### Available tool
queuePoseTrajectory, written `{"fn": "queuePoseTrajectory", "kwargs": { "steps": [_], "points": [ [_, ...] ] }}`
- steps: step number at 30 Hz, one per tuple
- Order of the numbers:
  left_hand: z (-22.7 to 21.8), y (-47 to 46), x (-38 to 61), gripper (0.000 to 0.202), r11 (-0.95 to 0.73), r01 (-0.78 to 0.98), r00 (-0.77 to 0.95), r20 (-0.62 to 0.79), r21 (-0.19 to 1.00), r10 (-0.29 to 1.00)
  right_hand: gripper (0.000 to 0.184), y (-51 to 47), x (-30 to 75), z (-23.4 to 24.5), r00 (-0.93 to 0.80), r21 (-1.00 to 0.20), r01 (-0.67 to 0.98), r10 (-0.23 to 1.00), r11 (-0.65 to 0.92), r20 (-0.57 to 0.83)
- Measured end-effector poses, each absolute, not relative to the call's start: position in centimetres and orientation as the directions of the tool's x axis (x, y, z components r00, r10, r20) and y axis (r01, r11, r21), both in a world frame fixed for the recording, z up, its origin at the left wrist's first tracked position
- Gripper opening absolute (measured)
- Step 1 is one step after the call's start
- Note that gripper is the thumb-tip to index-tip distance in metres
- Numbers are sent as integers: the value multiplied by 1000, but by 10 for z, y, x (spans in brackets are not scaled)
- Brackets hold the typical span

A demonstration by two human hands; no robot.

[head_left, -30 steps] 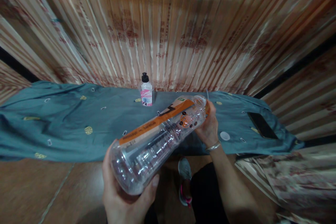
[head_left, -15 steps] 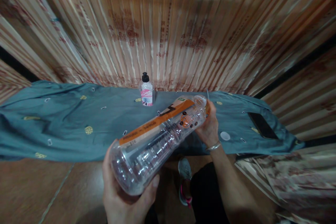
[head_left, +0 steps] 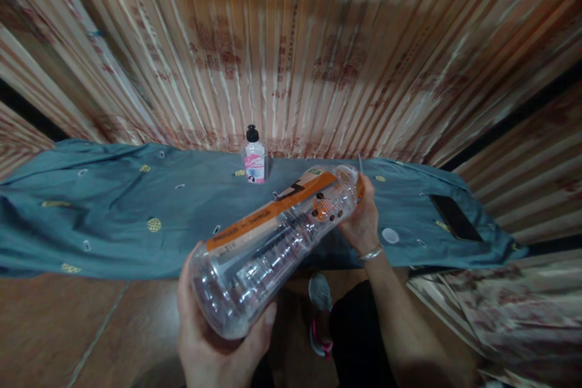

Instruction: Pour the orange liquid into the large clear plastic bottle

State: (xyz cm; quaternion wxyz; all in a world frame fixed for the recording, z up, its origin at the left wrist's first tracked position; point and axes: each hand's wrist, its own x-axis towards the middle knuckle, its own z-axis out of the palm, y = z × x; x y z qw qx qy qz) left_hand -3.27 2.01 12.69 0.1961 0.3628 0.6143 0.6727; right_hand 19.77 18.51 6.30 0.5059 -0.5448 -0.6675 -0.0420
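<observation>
I hold a large clear plastic bottle [head_left: 273, 242] with an orange label, tilted with its base toward me and its open neck pointing away. My left hand [head_left: 218, 339] cups the base from below, fingers wrapped round it. Near the neck, my right hand [head_left: 361, 215] grips the bottle, and a thin stick-like thing [head_left: 359, 163] pokes up beside the fingers; a bracelet circles that wrist. The bottle hangs over the front edge of a table covered with a blue-grey cloth [head_left: 113, 212].
A small bottle with a black cap and pink label [head_left: 253, 157] stands at the back of the table. A white round lid [head_left: 390, 235] and a dark phone [head_left: 454, 217] lie on the cloth at right. Striped curtains hang behind. My shoe [head_left: 321, 315] rests on the wooden floor.
</observation>
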Motion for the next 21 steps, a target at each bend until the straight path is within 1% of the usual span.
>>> {"fn": "queuePoseTrajectory", "kwargs": {
  "steps": [4, 8, 11, 16, 21],
  "points": [
    [129, 20, -32, 91, -165, 167, -664, 235, 972, 710, 79, 185, 197, 64, 129, -508, 772, 689, 382, 713],
    [132, 20, -31, 92, -152, 163, -673, 223, 975, 705, 69, 184, 195, 72, 115, -523, 755, 706, 395, 699],
    [133, 20, -30, 94, -150, 143, -678, 207, 978, 705, 65, 183, 194, 75, 104, -524, 748, 709, 406, 698],
    [133, 20, -30, 91, -142, 155, -672, 210, 978, 710, 72, 184, 195, 70, 126, -513, 770, 697, 381, 706],
    [133, 20, -31, 92, -140, 184, -667, 228, 973, 709, 69, 184, 196, 70, 100, -501, 769, 699, 398, 708]
  ]
}}
